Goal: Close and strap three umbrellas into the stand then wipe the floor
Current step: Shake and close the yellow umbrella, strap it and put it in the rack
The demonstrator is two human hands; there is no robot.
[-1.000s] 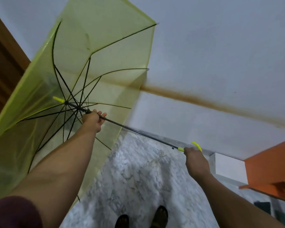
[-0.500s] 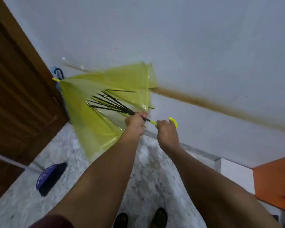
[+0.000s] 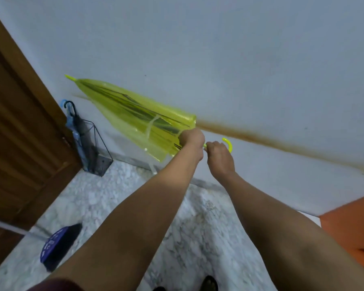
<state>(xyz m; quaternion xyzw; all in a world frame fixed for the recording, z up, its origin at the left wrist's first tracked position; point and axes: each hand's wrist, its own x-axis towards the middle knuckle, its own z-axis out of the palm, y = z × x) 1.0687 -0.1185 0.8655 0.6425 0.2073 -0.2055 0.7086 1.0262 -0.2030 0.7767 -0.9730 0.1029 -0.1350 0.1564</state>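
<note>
Floor: pale marbled floor (image 3: 118,198) runs from the wooden door on the left to the white wall ahead; the widest bare stretch lies between the two forearms and toward the wall's foot.
Door: brown wooden door (image 3: 19,143) fills the left edge, its lower corner meeting the floor just beside the stand.
Mop head: blue mop head (image 3: 57,246) lies on the floor near the left edge, its pale pole running off frame to the left.
Stand: black wire stand (image 3: 97,148) sits in the corner where door and wall meet, already holding two closed umbrellas (image 3: 76,122), one black, one light blue.
Yellow umbrella: translucent yellow umbrella (image 3: 139,118), folded shut and held in the air, tip pointing up-left toward the wall, well above the stand; a clear strap hangs loose from the canopy.
Left hand: left hand (image 3: 192,139) is closed around the gathered canopy at its lower end.
Right hand: right hand (image 3: 218,151) is closed on the handle just beside the left, the yellow hook showing above it.
Right edge: orange furniture (image 3: 351,225) juts in at the lower right corner.
</note>
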